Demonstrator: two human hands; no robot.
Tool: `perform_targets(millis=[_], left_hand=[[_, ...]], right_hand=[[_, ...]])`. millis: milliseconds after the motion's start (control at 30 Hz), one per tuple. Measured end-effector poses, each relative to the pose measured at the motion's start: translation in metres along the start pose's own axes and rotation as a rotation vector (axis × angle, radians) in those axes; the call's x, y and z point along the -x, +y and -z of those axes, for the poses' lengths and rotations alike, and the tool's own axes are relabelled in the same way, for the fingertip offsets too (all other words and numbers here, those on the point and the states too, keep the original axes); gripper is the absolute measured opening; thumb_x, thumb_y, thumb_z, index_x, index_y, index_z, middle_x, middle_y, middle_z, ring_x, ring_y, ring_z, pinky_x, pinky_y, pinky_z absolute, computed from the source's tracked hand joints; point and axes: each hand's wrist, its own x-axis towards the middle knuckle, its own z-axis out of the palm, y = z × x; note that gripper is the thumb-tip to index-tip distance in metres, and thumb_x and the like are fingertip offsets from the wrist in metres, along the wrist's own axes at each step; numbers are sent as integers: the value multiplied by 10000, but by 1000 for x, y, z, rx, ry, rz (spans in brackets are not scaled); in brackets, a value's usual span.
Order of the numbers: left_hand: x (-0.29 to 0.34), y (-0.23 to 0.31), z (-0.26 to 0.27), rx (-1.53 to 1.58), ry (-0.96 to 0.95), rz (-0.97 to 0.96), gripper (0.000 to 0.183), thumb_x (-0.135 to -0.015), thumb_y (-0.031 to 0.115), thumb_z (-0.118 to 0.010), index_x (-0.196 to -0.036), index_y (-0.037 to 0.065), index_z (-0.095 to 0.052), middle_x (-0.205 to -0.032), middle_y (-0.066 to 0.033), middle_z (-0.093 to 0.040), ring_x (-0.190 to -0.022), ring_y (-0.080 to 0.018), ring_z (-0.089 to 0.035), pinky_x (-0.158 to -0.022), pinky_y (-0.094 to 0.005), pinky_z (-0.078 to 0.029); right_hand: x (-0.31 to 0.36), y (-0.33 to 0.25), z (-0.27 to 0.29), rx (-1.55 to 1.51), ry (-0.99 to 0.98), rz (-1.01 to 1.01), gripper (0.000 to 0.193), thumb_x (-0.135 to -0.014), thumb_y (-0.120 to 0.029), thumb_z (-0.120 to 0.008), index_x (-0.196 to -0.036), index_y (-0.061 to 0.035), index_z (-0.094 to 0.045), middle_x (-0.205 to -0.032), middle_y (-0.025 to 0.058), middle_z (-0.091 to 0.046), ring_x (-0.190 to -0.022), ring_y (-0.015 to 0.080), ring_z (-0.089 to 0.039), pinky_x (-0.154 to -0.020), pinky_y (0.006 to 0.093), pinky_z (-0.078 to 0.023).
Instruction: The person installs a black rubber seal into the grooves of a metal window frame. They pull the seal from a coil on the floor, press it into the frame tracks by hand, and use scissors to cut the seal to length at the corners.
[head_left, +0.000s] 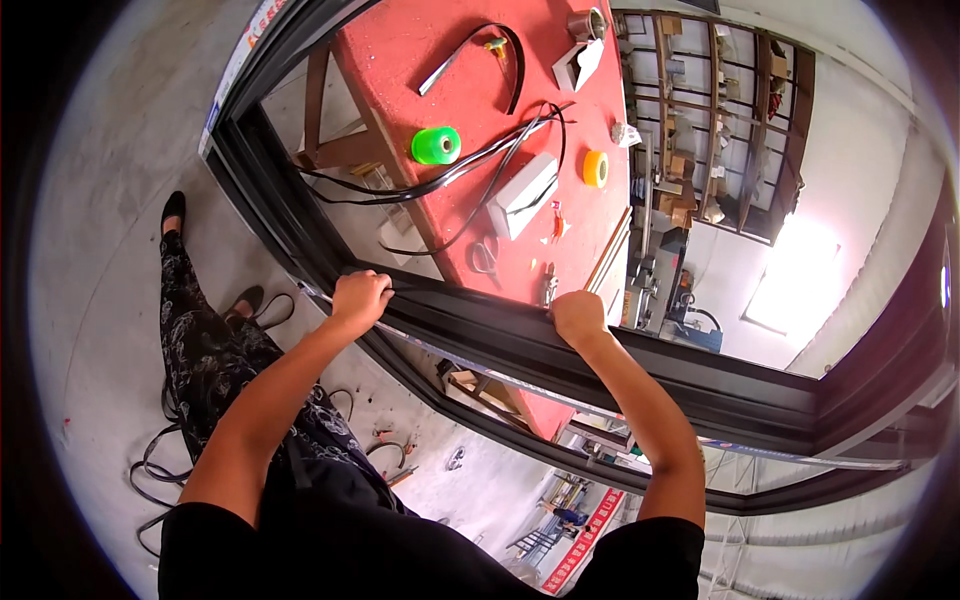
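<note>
A large dark metal window frame (460, 312) stands tilted in front of me, its near bar running across the view. My left hand (362, 299) is closed around the near bar, left of the middle. Farther right on the same bar, my right hand (580, 318) is closed as well, its fingertips partly hidden. Through the frame's opening a red-topped table (385, 55) shows. Long black rubber strips (440, 181) lie over it and hang past its left edge toward the frame. A white box (524, 197) sits beside the strips.
On the table are a green roll (436, 146), a yellow tape roll (596, 169), scissors (484, 257) and a metal tool (549, 285). A brown shelving rack (690, 110) stands against the wall. Loose black strips (155, 465) lie on the concrete floor (100, 300) by my feet.
</note>
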Motion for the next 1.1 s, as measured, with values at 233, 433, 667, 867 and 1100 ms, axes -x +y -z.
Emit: perform_targets(millis=[233, 433, 667, 867, 1100], left_hand=[[5, 3, 1, -28, -2, -12, 138, -785, 228, -643, -794, 92, -620, -743, -76, -600, -769, -284, -598, -661, -425, -466], [11, -2, 0, -53, -46, -19, 132, -794, 244, -631, -797, 112, -624, -778, -56, -624, -791, -260, -616, -679, -422, -455], [20, -11, 3, -73, -145, -39, 180, -788, 284, -638, -784, 104, -638, -757, -77, -636, -771, -280, -626, -677, -421, -463], [40, -70, 28, -49, -330, -7, 257, -792, 340, -626, -789, 84, -641, -759, -117, -640, -777, -312, -624, -690, -436, -478], [58, -145, 111, -169, -265, 113, 229, -786, 300, -627, -827, 75, -639, -790, -132, -611, -769, -331, -599, -689, -443, -471]], right_hand=[[-16, -18, -17, 18, 26, 11, 194, -796, -291, -618, -779, -131, -726, -810, 91, -690, -818, 257, -668, -685, 377, -530], [-29, -25, -34, -20, 49, -22, 190, -785, -281, -621, -762, -124, -725, -776, 94, -687, -802, 263, -668, -685, 380, -531], [-40, -36, -27, -41, 14, -2, 186, -806, -247, -586, -777, -132, -730, -813, 86, -696, -794, 243, -678, -660, 369, -541], [-47, -46, -32, -86, 1, -11, 295, -796, -391, -639, -790, -109, -725, -786, 102, -687, -792, 268, -674, -689, 389, -533], [-58, -60, -26, -87, -23, 11, 359, -808, -451, -625, -833, -107, -727, -823, 100, -693, -828, 264, -675, -692, 383, -537]])
